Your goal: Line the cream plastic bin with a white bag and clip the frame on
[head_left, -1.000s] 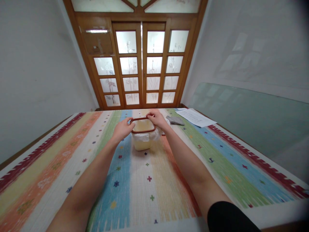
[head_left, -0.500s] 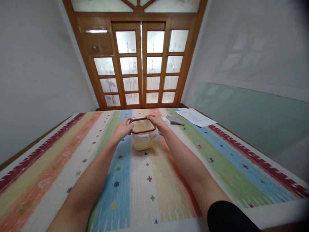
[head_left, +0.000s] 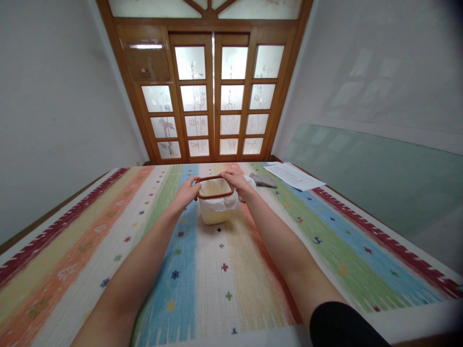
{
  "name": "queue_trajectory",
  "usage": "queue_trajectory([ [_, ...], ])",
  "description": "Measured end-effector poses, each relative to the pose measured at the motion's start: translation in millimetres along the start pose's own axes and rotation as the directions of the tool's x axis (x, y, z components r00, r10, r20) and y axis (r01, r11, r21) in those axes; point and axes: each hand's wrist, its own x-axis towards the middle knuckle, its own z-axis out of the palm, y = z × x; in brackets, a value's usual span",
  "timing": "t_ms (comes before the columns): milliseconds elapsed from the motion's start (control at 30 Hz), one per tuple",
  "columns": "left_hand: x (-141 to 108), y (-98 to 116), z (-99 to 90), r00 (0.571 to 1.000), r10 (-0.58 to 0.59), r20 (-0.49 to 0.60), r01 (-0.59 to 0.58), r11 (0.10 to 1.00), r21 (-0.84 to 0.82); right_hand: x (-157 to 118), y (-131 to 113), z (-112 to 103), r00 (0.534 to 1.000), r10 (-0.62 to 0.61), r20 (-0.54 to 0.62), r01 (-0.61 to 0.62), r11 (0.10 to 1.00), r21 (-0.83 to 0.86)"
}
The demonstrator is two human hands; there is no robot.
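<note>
A small cream-coloured bin [head_left: 214,217] with a brown rim ring [head_left: 216,195] is in front of me on the striped cloth. A thin white plastic bag [head_left: 219,205] lines it and hangs over the outside below the ring. My left hand [head_left: 188,191] is closed on the ring's left side, thumb on top. My right hand [head_left: 233,180] grips the ring at its far right corner, with the fingers over the edge. More white plastic [head_left: 249,182] shows behind my right wrist, partly hidden by it.
A grey folded cloth [head_left: 264,180] lies right of the bin, beside a printed sheet of paper [head_left: 294,176]. The colourful striped tablecloth [head_left: 267,270] covers the table. Walls stand on both sides, with a greenish panel [head_left: 379,178] at right and wooden glazed doors [head_left: 213,96] beyond.
Almost nothing differs. Both hands stay on the bin's rim, and the whole view has shifted very slightly.
</note>
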Motion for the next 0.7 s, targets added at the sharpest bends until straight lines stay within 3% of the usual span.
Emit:
queue_trajectory([
  [333, 4.0, -3.9, 7.2, 1.000, -0.005, -0.027, 0.002, 0.996, -0.090, 5.4, 9.8, -6.9, 0.997, 0.041, 0.068, -0.042, 0.999, 0.016],
  [700, 1.0, -3.4, 7.9, 0.999, 0.011, -0.052, -0.018, 0.991, -0.131, 4.0, 8.5, -5.7, 0.998, 0.045, 0.037, -0.046, 0.998, 0.042],
])
